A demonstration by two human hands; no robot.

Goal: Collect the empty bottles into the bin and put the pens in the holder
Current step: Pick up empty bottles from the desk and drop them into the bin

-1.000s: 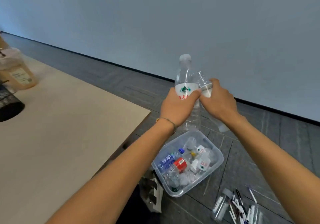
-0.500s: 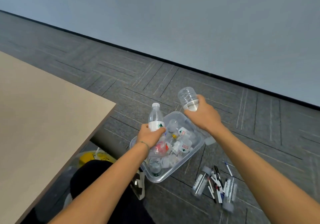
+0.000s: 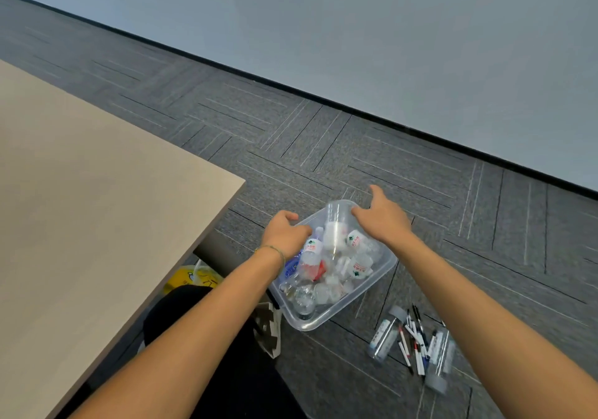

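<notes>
I am reaching both hands over the clear bin (image 3: pixel 372 292) on the floor, my left hand (image 3: pixel 286 236) loosely curled and empty, my right hand (image 3: pixel 383 216) spread and empty, a bottle (image 3: pixel 336 227) dropping between them. To my right, pens (image 3: pixel 415 341) are lying on the carpet; I should gather them together.

I see a clear plastic bin (image 3: pixel 382 274) of transparent bottles (image 3: pixel 335 236) bearing white labels with green and red marks. Grey carpet tiles (image 3: pixel 323 147) carry thin pale and dark stripes. The tabletop (image 3: pixel 81 208) is plain beige, the wall (image 3: pixel 388 30) pale blue-grey. Black, white, red and blue pens (image 3: pixel 415 341) lie mixed.
</notes>
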